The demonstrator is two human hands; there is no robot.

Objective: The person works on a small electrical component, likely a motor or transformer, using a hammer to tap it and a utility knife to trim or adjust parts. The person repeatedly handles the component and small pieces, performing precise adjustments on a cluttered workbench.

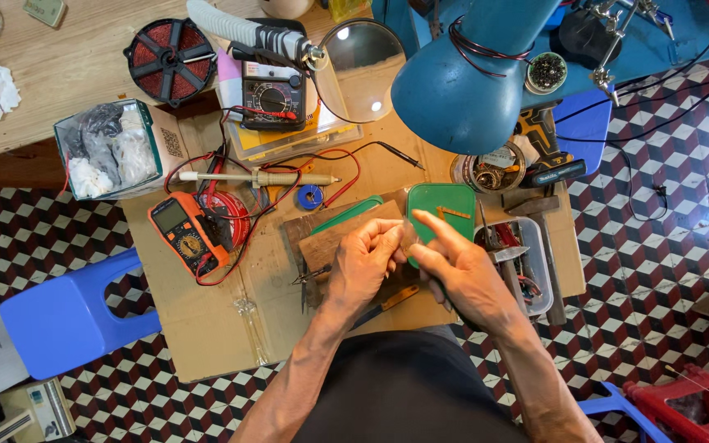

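My left hand [364, 261] and my right hand [461, 271] meet over a cardboard-covered work surface [207, 328]. Their fingertips pinch something small and pale between them at about the middle; it is too small to tell what it is. Under the hands lies a brown wooden block [330, 238] and a green plastic lid [445, 205]. Small pliers [309, 279] and a yellow-handled tool [387, 302] lie just below my left hand.
An orange multimeter [184, 234], a soldering iron [260, 178], a red wire spool [172, 57], a black meter [271, 94], a magnifier [363, 70] and a blue lamp [461, 82] surround the spot. A tool tray [527, 262] sits right, a blue stool [67, 316] left.
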